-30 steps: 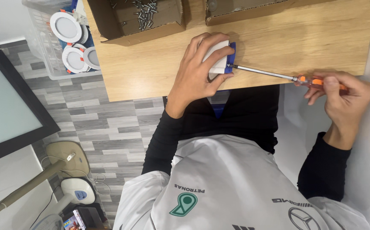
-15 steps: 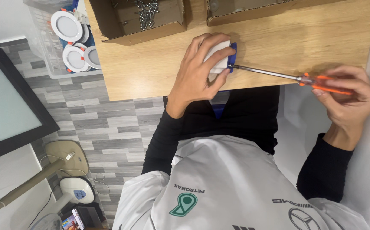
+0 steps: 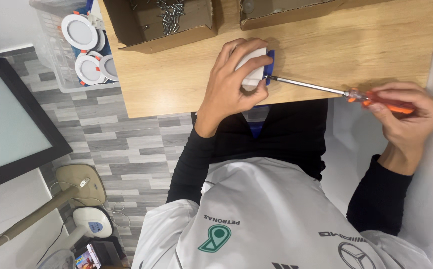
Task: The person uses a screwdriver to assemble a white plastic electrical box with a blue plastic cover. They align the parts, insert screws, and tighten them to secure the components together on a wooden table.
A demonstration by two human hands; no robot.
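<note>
A light wooden desk (image 3: 176, 84) runs across the top of the view, with grey plank flooring below its near edge. At that near edge, about midway along, the left hand (image 3: 231, 82) is closed over a small white and blue fitting (image 3: 257, 69), pinning it to the wood. The right hand (image 3: 406, 112), out past the desk's right corner, wraps its fingers around the orange handle of a screwdriver (image 3: 336, 90), whose thin shaft reaches level to the fitting's side. Along the far edge sit a cardboard box of screws (image 3: 171, 20) and a second box (image 3: 286, 10); a clear bin of round white lamps (image 3: 84, 50) stands beyond the left edge. The tip looks liable to slip out and jab the holding fingers, since the long shaft is steered from far off.
</note>
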